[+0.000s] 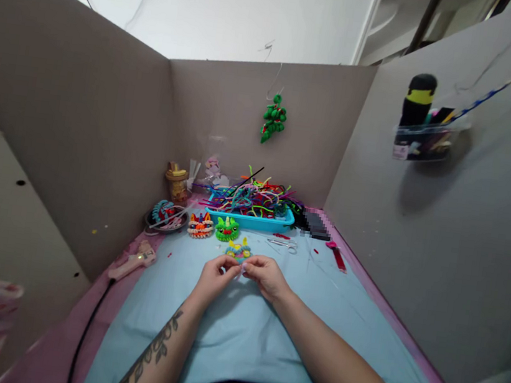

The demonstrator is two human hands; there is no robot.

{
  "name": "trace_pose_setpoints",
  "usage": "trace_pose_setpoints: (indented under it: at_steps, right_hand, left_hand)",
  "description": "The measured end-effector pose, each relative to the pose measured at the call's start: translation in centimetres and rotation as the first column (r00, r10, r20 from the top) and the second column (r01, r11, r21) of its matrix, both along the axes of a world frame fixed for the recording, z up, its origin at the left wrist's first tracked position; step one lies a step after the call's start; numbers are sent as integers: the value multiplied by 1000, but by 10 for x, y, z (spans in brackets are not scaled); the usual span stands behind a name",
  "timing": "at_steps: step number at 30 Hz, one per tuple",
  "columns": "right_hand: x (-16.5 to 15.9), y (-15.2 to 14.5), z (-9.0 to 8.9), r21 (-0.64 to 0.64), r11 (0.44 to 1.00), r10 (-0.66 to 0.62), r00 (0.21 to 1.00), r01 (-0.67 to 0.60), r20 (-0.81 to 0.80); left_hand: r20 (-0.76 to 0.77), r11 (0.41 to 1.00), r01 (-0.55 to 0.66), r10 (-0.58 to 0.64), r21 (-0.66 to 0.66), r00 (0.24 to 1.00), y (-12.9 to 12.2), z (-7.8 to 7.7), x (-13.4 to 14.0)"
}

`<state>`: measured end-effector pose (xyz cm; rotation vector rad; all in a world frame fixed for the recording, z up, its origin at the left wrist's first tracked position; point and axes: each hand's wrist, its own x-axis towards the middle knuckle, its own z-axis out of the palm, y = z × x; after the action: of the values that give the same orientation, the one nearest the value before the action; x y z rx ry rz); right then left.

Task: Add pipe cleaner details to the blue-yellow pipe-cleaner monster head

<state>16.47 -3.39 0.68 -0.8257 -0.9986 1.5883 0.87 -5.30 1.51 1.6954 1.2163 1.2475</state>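
My left hand (217, 276) and my right hand (266, 275) meet over the middle of the blue cloth, fingertips pinched together. Between them is a small pale lilac piece (241, 271), which looks like fuzzy pipe cleaner; both hands grip it. Just behind the fingers sits a blue and yellow pipe-cleaner figure (239, 250), its lower part hidden by the hands. Farther back stand a green pipe-cleaner head (226, 230) with eyes and a horn, and an orange and cream one (200, 226) to its left.
A blue tray (251, 222) heaped with colourful pipe cleaners stands at the back. Scissors (284, 243) lie to the right, near a red strip (338, 257). At left are a dark bowl (167, 217) and a corded glue gun (134, 261). Grey partitions (270, 80) enclose the table.
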Motion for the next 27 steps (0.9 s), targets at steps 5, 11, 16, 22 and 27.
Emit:
trace_pose_setpoints:
  at_steps: [5, 11, 16, 22, 27]
  right_hand:
    - [-1, 0, -1, 0, 1000, -14, 1000, 14, 8]
    - [-2, 2, -2, 228, 974, -3, 1000, 0, 15]
    - [-1, 4, -5, 308, 951, -53, 994, 22, 92]
    - [1, -1, -2, 461, 883, -276, 896, 93, 348]
    - [-3, -6, 2, 549, 834, -326, 845, 47, 423]
  left_hand:
    - [43, 1000, 15, -14, -18, 999, 2, -2, -1]
    - [123, 985, 162, -153, -65, 980, 3, -2, -1]
    - [66, 996, 94, -93, -12, 994, 1, 1, -1]
    - [-56, 995, -46, 51, 91, 997, -2, 2, -1]
    - [-139, 980, -48, 76, 192, 987, -2, -2, -1]
